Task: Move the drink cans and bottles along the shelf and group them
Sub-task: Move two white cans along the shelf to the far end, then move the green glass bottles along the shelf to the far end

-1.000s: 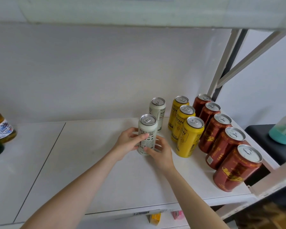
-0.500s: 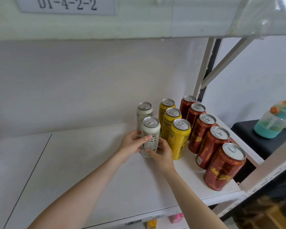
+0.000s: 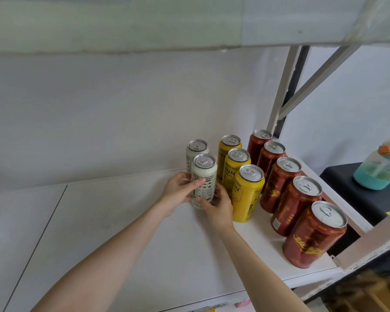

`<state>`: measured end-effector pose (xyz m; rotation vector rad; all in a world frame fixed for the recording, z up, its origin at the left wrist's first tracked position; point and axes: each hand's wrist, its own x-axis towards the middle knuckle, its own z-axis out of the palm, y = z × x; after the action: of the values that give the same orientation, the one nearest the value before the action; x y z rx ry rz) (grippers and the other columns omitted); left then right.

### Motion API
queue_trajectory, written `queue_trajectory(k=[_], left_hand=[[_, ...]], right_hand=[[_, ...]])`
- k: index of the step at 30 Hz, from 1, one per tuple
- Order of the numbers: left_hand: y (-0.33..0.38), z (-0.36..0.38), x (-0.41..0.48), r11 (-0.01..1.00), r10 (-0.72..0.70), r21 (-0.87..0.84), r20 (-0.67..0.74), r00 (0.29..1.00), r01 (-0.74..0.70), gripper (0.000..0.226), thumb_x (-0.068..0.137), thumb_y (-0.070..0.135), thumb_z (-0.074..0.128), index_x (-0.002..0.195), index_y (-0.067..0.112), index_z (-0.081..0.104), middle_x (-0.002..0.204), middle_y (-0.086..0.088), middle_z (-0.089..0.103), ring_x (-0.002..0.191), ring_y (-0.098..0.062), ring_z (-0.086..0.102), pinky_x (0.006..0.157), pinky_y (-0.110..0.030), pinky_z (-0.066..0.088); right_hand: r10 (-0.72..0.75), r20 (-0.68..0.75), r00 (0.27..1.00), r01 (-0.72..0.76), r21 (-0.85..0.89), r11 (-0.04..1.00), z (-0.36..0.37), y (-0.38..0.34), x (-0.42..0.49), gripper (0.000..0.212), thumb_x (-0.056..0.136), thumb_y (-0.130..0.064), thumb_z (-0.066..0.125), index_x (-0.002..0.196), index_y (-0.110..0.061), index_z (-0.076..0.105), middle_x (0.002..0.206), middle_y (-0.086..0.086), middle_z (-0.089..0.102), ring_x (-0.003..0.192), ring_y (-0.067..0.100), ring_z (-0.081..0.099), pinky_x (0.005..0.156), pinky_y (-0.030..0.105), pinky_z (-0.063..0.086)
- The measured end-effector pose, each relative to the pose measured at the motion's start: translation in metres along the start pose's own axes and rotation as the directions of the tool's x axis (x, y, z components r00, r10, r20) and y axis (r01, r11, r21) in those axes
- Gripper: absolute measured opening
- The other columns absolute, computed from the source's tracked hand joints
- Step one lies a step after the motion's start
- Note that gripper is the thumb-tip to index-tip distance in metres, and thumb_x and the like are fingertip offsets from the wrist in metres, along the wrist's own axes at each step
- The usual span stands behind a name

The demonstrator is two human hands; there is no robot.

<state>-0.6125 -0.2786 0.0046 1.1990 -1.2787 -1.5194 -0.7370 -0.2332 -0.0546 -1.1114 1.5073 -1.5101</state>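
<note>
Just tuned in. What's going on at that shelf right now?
A person is gripping the front white can with both hands: the left hand wraps its left side and the right hand holds its lower right. The can is upright and seems to rest on the shelf, just in front of a second white can. To the right stand a row of three yellow cans, then five red cans.

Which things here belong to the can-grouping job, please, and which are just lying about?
Job: front white can, gripped by left hand and right hand; rear white can; row of three yellow cans; row of five red cans; shelf.
Lying about: teal-based container on the black surface, right of the shelf.
</note>
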Motion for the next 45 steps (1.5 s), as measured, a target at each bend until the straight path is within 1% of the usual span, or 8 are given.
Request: queue_trajectory(k=[12,21,27,30,33,37,41,45], left_hand=[[-0.001,-0.003,0.003,0.999,0.015,0.042,0.022,1.0,-0.016,0.028,0.081,0.025,0.078,0.101,0.013,0.061,0.098,-0.005,0.072,0.084,-0.012,0.072,0.074,-0.029,0.06],[-0.004,-0.028,-0.003,0.976,0.048,0.21,0.018,0.999,-0.051,0.032,0.079,0.043,0.077,0.103,0.024,0.068,0.103,0.002,0.072,0.103,-0.008,0.065,0.088,-0.034,0.054],[-0.003,-0.065,-0.023,0.969,0.075,0.241,-0.075,0.994,-0.055,0.07,0.057,0.066,0.072,0.109,0.021,0.068,0.105,-0.001,0.069,0.104,-0.014,0.064,0.09,-0.036,0.054],[-0.005,-0.088,-0.035,0.931,0.141,0.356,-0.141,0.98,-0.083,0.061,0.065,0.07,0.066,0.105,0.024,0.069,0.104,0.001,0.07,0.103,-0.017,0.065,0.088,-0.035,0.051],[-0.01,-0.109,-0.048,0.774,0.286,0.618,-0.143,0.948,-0.14,0.04,0.091,0.046,0.062,0.116,0.016,0.065,0.112,-0.006,0.069,0.108,-0.022,0.064,0.09,-0.031,0.046],[-0.018,-0.131,-0.077,0.38,0.435,0.913,-0.034,0.9,-0.149,0.049,0.096,0.046,0.053,0.132,0.014,0.055,0.13,-0.011,0.059,0.121,-0.033,0.053,0.093,-0.044,0.046],[-0.033,-0.15,-0.106,0.074,0.454,0.989,0.084,0.887,-0.132,0.068,0.088,0.056,0.037,0.132,0.008,0.056,0.135,-0.022,0.056,0.125,-0.041,0.053,0.099,-0.051,0.045],[-0.045,-0.161,-0.139,-0.045,0.438,0.997,0.076,0.896,-0.063,0.06,0.09,0.045,0.06,0.14,0.014,0.05,0.149,-0.018,0.043,0.139,-0.037,0.038,0.109,-0.058,0.03]], right_hand=[[-0.022,-0.017,1.0,0.022,-0.028,0.999,0.001,-0.001,-0.001,0.057,0.074,-0.012,0.082,0.113,-0.042,0.053,0.109,-0.015,0.067,0.098,0.004,0.065,0.087,0.031,0.055],[0.042,-0.062,0.997,-0.045,-0.061,0.997,-0.001,-0.005,-0.012,0.053,0.079,-0.015,0.079,0.127,-0.012,0.057,0.114,-0.002,0.068,0.102,0.007,0.064,0.085,0.019,0.052],[0.046,-0.076,0.996,-0.063,-0.24,0.969,-0.003,-0.008,-0.035,0.054,0.082,-0.021,0.077,0.129,-0.011,0.053,0.121,0.0,0.061,0.112,0.015,0.057,0.093,0.028,0.045],[0.003,-0.058,0.998,-0.027,-0.414,0.91,-0.004,-0.012,-0.048,0.06,0.083,-0.026,0.074,0.135,-0.012,0.047,0.133,0.004,0.054,0.123,0.023,0.049,0.097,0.032,0.042],[-0.075,0.005,0.997,0.062,-0.621,0.781,-0.002,-0.018,-0.063,0.069,0.085,-0.031,0.071,0.143,-0.012,0.039,0.141,0.009,0.047,0.127,0.029,0.043,0.1,0.038,0.039],[-0.078,0.089,0.993,0.118,-0.799,0.59,0.003,-0.022,-0.079,0.082,0.085,-0.042,0.066,0.151,-0.016,0.026,0.151,0.009,0.036,0.134,0.03,0.034,0.103,0.045,0.039],[-0.073,0.172,0.982,0.187,-0.883,0.431,0.005,-0.027,-0.103,0.083,0.091,-0.049,0.056,0.155,-0.021,0.01,0.161,0.005,0.017,0.146,0.029,0.017,0.113,0.045,0.026],[-0.079,0.216,0.973,0.23,-0.911,0.343,0.006,-0.033,-0.13,0.083,0.092,-0.052,0.05,0.155,-0.023,0.004,0.163,0.007,0.01,0.149,0.03,0.011,0.117,0.047,0.019]])
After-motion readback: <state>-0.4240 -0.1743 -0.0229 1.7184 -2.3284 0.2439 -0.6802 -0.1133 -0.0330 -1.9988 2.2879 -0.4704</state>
